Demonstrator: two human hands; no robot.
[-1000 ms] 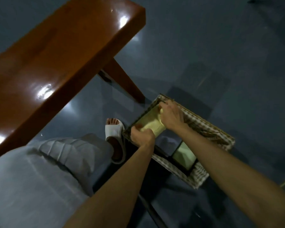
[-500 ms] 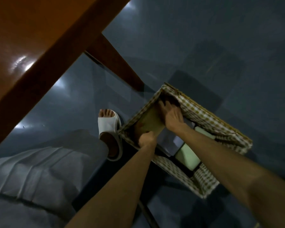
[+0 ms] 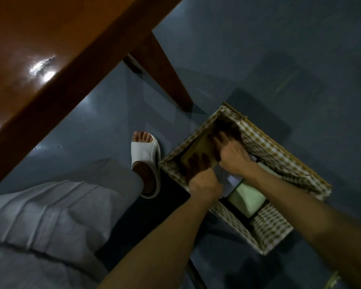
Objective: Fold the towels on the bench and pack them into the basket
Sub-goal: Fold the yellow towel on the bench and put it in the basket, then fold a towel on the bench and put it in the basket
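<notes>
Towel, yellow, lies folded flat in the far-left end of the basket, low inside and in shadow. Both hands are down in that end of the basket. The left hand comes in over the near rim, and its fingers are spread and laid straight on the near part of the towel's top face, pressing on it without curling round it. The right hand lies just right of the left, its fingers stretched out along the towel's right edge toward the far corner; whether the thumb hooks under the edge cannot be told. A pale green towel lies folded in the near-right part of the basket, apart from both hands, with a strip of paler cloth between it and the yellow one. The basket is lined in brown-and-white check and stands on the dark floor, just right of a foot in a white slipper and near the bench leg. The glossy wooden worktop fills the far-left corner, and a grey trouser leg fills the near-left.
</notes>
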